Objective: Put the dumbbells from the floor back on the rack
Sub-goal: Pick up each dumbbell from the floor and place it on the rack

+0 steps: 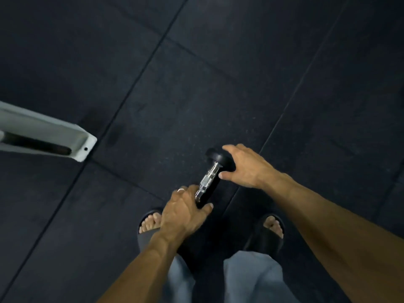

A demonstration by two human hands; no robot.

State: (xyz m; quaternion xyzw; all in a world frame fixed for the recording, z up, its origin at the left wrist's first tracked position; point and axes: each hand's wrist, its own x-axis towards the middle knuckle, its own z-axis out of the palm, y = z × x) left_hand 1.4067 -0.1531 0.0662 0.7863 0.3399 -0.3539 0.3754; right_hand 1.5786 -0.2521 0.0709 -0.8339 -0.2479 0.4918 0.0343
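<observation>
Dumbbell (pixel 211 171) held above the floor (pixel 240 73), both hands on it — left hand (pixel 184 207) wrapped round the near head, right hand (pixel 244 165) cupping the far head. Floor: dark rubber tiles, seams visible. White metal frame (pixel 43 133) at left.

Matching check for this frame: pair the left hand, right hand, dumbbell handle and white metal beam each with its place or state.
1. left hand
2. right hand
3. dumbbell handle
4. white metal beam

A. chrome, between the two hands
B. at the left edge of the view
C. grips the dumbbell's near head
D. grips the dumbbell's far head

Pairs: 1-C, 2-D, 3-A, 4-B
</observation>
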